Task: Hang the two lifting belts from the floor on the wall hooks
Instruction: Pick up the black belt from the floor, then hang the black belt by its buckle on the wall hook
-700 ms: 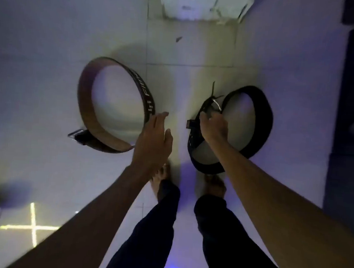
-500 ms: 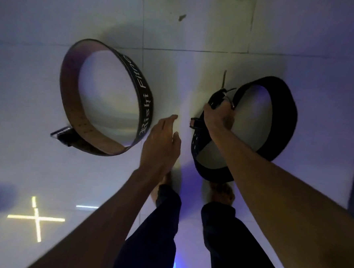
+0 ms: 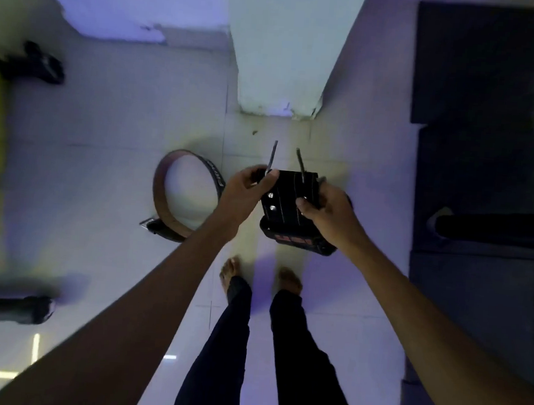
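Observation:
A black lifting belt (image 3: 286, 203) hangs in the air in front of me, held by both hands at its buckle end. My left hand (image 3: 244, 189) pinches its left edge beside one metal prong. My right hand (image 3: 325, 206) grips its right edge, with a second prong sticking up by it. The rest of the belt droops below my hands. A brown lifting belt (image 3: 164, 201) with white lettering stands on edge as a loop on the floor, to the left of my left hand, untouched.
A white pillar (image 3: 285, 61) rises just ahead of the belts. Dark mats (image 3: 484, 154) cover the floor on the right. Dark gear lies at the far left (image 3: 44, 66) and lower left (image 3: 15, 308). My bare feet (image 3: 232, 275) stand on pale tiles.
The black belt has come up off the floor. My left hand moved from near the brown belt over to the black belt and closed on it. The view has risen away from the floor.

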Action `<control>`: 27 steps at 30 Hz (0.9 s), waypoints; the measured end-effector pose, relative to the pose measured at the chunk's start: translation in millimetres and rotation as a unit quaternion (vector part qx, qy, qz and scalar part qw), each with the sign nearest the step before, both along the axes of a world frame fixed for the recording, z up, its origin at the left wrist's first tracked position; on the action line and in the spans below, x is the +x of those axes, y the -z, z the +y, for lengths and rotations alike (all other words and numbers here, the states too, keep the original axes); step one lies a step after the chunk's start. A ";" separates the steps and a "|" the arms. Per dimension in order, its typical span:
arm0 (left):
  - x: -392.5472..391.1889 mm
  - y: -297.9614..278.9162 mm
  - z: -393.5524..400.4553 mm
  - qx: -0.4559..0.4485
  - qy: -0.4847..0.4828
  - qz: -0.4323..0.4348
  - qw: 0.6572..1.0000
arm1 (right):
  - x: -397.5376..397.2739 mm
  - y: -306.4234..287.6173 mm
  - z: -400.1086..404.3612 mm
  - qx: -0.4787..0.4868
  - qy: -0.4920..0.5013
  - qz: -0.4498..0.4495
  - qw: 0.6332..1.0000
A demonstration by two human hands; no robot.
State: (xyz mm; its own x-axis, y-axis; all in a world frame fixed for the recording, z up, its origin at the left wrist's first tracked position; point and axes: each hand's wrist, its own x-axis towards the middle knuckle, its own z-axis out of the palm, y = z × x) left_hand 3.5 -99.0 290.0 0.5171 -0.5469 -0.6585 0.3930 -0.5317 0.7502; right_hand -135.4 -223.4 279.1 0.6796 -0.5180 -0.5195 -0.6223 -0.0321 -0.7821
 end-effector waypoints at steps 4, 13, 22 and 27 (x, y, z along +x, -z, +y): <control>-4.8 -135.2 -27.9 -0.085 -0.034 -0.020 0.996 | -15.9 -143.1 -29.5 -0.017 0.005 -0.058 0.998; -11.3 -410.2 -23.8 -0.290 -0.036 -0.106 0.950 | -27.1 -412.2 -20.9 -0.120 0.027 -0.211 0.970; -9.1 -609.7 28.1 -0.213 0.048 -0.243 0.945 | -21.5 -607.9 20.1 -0.170 0.029 -0.317 0.933; -11.0 -685.6 40.3 -0.351 0.057 -0.302 0.884 | -25.6 -681.1 30.7 -0.188 -0.002 -0.357 0.915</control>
